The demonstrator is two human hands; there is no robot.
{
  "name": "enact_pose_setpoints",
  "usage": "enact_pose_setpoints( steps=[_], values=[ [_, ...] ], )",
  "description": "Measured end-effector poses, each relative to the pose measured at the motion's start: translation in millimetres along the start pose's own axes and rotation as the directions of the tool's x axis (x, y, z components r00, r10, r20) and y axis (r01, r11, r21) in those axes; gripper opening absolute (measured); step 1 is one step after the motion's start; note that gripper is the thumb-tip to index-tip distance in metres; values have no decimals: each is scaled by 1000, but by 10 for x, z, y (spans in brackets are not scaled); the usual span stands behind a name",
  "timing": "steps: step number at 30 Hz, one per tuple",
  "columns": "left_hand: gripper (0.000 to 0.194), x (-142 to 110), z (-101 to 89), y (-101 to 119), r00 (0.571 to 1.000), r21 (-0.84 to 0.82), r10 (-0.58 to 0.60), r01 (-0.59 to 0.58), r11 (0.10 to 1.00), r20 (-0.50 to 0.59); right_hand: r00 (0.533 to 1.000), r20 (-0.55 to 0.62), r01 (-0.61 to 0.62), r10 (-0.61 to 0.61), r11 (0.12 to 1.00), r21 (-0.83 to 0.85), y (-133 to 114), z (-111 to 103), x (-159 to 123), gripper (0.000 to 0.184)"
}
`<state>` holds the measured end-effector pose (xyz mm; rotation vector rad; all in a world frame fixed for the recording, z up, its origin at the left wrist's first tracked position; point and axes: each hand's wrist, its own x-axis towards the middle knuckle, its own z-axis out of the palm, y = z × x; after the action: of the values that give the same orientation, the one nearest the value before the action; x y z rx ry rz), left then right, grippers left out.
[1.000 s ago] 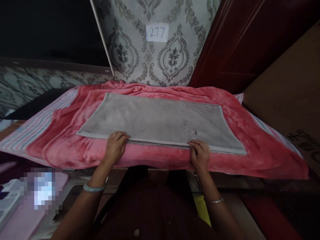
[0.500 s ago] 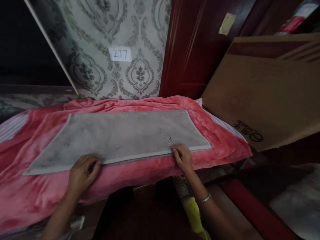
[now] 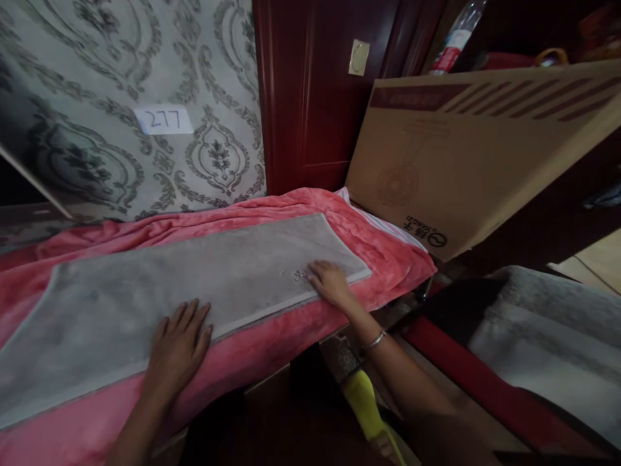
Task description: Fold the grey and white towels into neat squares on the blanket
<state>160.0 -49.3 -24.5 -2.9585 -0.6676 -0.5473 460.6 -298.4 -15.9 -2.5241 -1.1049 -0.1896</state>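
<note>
I have the grey plush towel [image 3: 237,262] beneath both grips, lying flat on the pink fleece blanket [image 3: 272,342]; its long axis runs across in front of the body, from beyond the left grip [image 3: 178,343], out of my view at the near left corner, to just past the right grip [image 3: 331,283]. I take that slant as the relation that matters: the right end sits farther out than the left, and the right grip is the nearer of the two to that short edge; most of the towel's face lies ahead of the left grip and to its left.

I read the left grip as wide, fingers spread on the cloth, its heel by the pale near border; the right grip is looser and narrower, fingers slightly bent, thumb a little apart, and I see no fold caught between them. The dark embroidered motif [image 3: 299,276] is just left of the right fingertips; a silver bracelet [image 3: 377,340] circles the wrist behind.

Beyond the right grip, farther out and rightward, I see a striped sheet [image 3: 388,228] edging from under the blanket, then a cardboard box [image 3: 436,162] standing behind it.
</note>
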Motion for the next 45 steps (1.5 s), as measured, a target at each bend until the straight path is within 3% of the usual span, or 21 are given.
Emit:
enact_pose_setpoints(
  steps=[5, 9, 12, 21, 27, 31, 36, 41, 45],
  values=[
    [50, 11, -16, -30, 1000, 17, 5, -5, 1000, -18, 991, -115, -72, 71, 997, -5, 242, -182, 459, 57],
    [51, 12, -22, -17, 1000, 8, -3, 3, 1000, -19, 992, 92, -84, 88, 995, -44, 333, -55, 530, 61],
    [51, 4, -18, -23, 1000, 0, -13, 13, 1000, -8, 986, 130, -106, 104, 994, 15, 384, 12, 551, 60],
    [49, -23, 4, -62, 999, -26, -40, 39, 999, -19, 972, -40, -226, 231, 969, 104, 527, -191, 1172, 47],
    [48, -21, 37, -156, 999, -31, -48, 47, 998, -7, 927, -110, -335, 358, 924, 184, 660, -128, 1456, 49],
    [43, 176, -20, -165, 1000, -78, -4, 6, 997, 28, 908, -101, -374, 406, 896, 239, 786, -81, 1630, 47],
    [41, 853, -59, 262, 958, -243, 286, -271, 931, 27, 896, -60, -410, 439, 873, 265, 910, -62, 1824, 41],
    [51, 1583, 79, 925, 835, -338, 548, -504, 795, 44, 882, 3, -458, 472, 855, 243, 951, -74, 2002, 32],
    [64, 1746, 245, 1234, 735, -404, 658, -558, 725, 165, 865, 40, -496, 500, 841, 216, 980, -64, 2170, 29]
  ],
)
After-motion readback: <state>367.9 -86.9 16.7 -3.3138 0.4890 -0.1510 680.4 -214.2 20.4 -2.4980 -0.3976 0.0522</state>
